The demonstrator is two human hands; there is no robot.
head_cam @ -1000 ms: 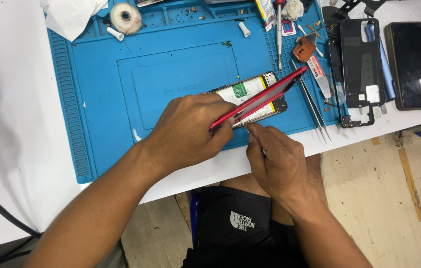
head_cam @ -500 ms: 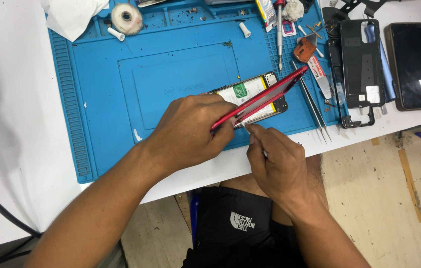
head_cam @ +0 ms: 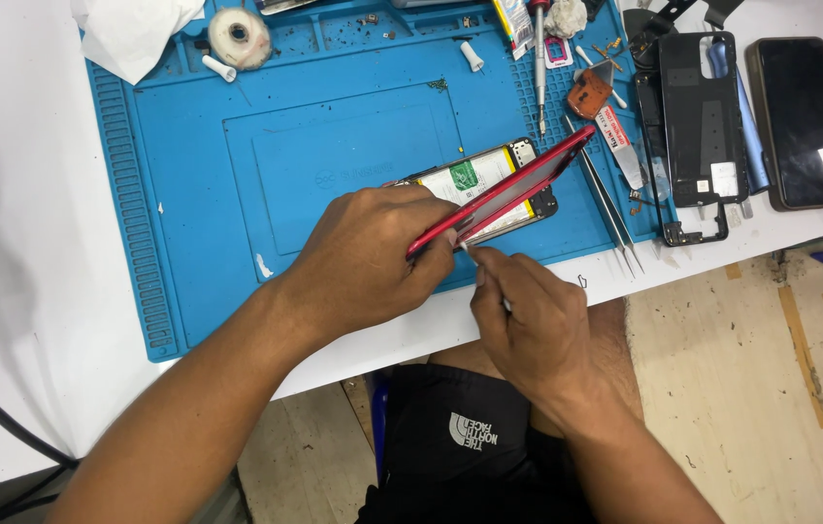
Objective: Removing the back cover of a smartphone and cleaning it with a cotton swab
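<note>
**Red back cover tilted up off an opened phone**

The left hand [head_cam: 363, 257] pinches the glossy red plastic back cover [head_cam: 509, 189], tilted up off the opened phone body [head_cam: 475, 180] on the blue silicone repair mat [head_cam: 237, 146], exposing the seam. The right hand [head_cam: 528, 320], fingers pressed together, pinches a small thin tool at that seam; its tip is too small to tell

Left hand [head_cam: 363, 257] grips red phone back cover [head_cam: 504, 189], lifted at a tilt off opened phone [head_cam: 484, 184] on blue mat [head_cam: 334, 146]; right hand [head_cam: 528, 325] pinches thin tool at cover's near edge; tweezers [head_cam: 606, 206] beside.
</note>
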